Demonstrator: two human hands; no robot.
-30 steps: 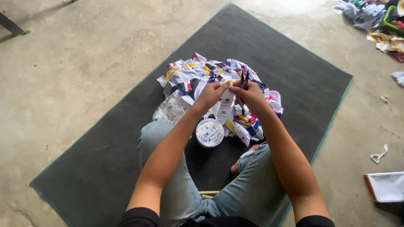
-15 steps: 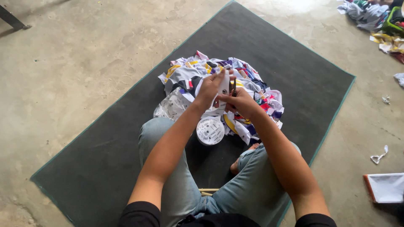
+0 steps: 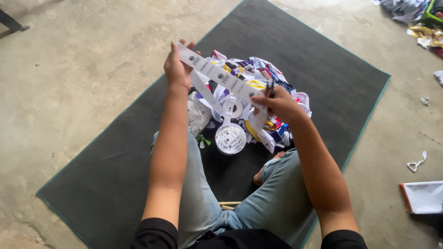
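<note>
I sit cross-legged on a dark grey mat (image 3: 115,175). A white printed ribbon strip (image 3: 217,74) stretches tight between my hands. My left hand (image 3: 177,67) is raised and pinches the strip's far end. My right hand (image 3: 277,103) grips the strip's other end together with small dark scissors (image 3: 270,87). The strip trails down to a white ribbon roll (image 3: 230,137) lying on the mat in front of my legs. Behind it lies a pile of colourful cut ribbon pieces (image 3: 258,74).
Bare concrete floor (image 3: 69,78) surrounds the mat. A white sheet with a red edge (image 3: 424,197) lies at the right, a scrap (image 3: 416,161) near it. More coloured scraps (image 3: 420,18) sit at the top right. A dark leg of some object (image 3: 11,20) shows top left.
My hands were together over the pile; my left hand has since moved up and to the left, drawing the white strip out long, while my right hand stayed over the pile with the scissors.
</note>
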